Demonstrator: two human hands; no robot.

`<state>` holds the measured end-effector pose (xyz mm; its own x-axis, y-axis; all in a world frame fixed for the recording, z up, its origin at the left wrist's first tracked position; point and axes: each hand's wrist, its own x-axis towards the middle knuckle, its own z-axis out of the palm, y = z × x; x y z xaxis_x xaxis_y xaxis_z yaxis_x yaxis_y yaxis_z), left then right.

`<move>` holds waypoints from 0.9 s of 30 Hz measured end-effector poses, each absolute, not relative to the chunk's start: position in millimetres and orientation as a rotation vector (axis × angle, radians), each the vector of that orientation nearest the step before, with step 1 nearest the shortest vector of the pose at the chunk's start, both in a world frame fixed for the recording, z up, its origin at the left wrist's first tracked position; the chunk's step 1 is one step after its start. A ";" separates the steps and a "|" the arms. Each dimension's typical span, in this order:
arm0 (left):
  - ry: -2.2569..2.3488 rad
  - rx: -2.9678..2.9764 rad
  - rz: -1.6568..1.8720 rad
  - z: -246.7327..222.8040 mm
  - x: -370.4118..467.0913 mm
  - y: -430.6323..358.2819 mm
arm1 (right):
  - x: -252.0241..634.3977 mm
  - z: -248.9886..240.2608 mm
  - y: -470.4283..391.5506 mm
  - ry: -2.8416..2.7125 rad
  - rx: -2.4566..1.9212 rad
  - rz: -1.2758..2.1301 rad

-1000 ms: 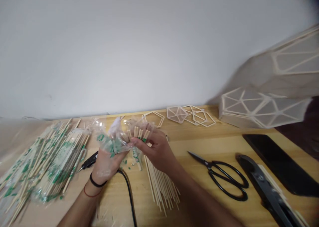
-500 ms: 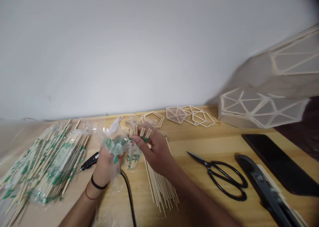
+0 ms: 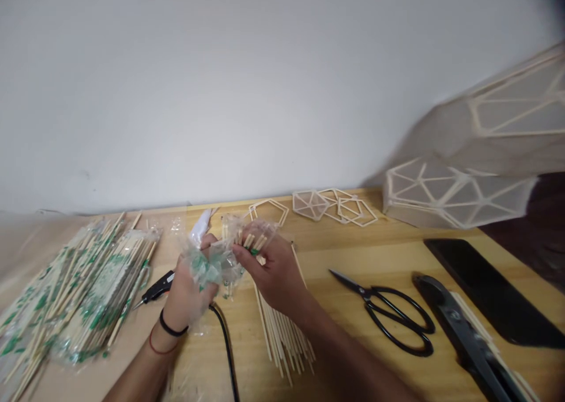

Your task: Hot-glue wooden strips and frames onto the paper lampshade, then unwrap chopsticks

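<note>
Several disposable chopsticks (image 3: 250,241) in clear, green-printed plastic are gripped in my right hand (image 3: 280,269), thumb pressed along them and pale ends pointing up. Crumpled clear and green plastic wrappers (image 3: 207,266) are bunched in my left hand (image 3: 188,287), which is closed around them right beside the chopsticks. The plastic between both hands hides some fingers and the lower parts of the sticks. Under my right hand, a bundle of bare chopsticks (image 3: 285,337) lies on the wooden table (image 3: 344,366).
Left are wrapped chopsticks (image 3: 106,290) and a black soldering-iron-like tool (image 3: 158,287) near a cord (image 3: 225,337). Stick polygons (image 3: 335,205) line the back. Scissors (image 3: 388,314), a black cutter tool (image 3: 459,325), a dark flat slab (image 3: 489,290) and a lattice model (image 3: 459,193) occupy the right.
The wrappers in my left hand have come up against the chopsticks, and crumpled plastic now covers their printed lower parts. My right hand keeps its grip. The view has shifted slightly.
</note>
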<state>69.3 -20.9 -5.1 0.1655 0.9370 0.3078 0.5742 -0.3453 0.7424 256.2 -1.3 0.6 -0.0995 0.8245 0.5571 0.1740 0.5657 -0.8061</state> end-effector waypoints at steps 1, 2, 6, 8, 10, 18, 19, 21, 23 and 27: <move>1.407 1.989 1.044 -4.3 68.9 -21.4 | 256.9 0.5 -1.2 -1.617 -0.854 0.680; 1.395 1.983 1.058 -3.6 68.8 -22.0 | 257.8 0.7 -1.0 -1.629 -0.851 0.682; 1.438 1.926 1.184 -0.1 71.9 -22.3 | 260.0 2.4 0.9 -1.677 -0.833 0.731; 1.422 1.937 1.182 2.1 73.7 -20.6 | 259.5 2.7 2.4 -1.695 -0.779 0.747; 1.377 1.963 1.156 4.2 74.7 -17.9 | 258.5 2.1 3.9 -1.719 -0.719 0.732; 1.376 2.009 1.051 3.6 72.6 -16.9 | 261.8 1.3 4.9 -1.732 -0.765 0.704; 1.387 2.023 1.038 2.8 72.4 -18.2 | 262.1 1.9 4.2 -1.721 -0.774 0.712; 1.397 2.048 1.021 1.9 72.5 -20.1 | 262.1 2.7 3.2 -1.710 -0.781 0.728; 1.407 2.061 1.031 2.1 72.9 -20.6 | 261.6 2.5 2.9 -1.707 -0.781 0.729; 1.392 2.037 1.036 4.1 73.2 -16.3 | 260.7 -0.6 5.6 -1.706 -0.762 0.720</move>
<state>73.2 -16.3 4.1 0.2043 0.9236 0.3244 0.5760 -0.3814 0.7230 260.7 5.6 -0.6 -0.2130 0.7864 0.5798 0.1334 0.6113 -0.7801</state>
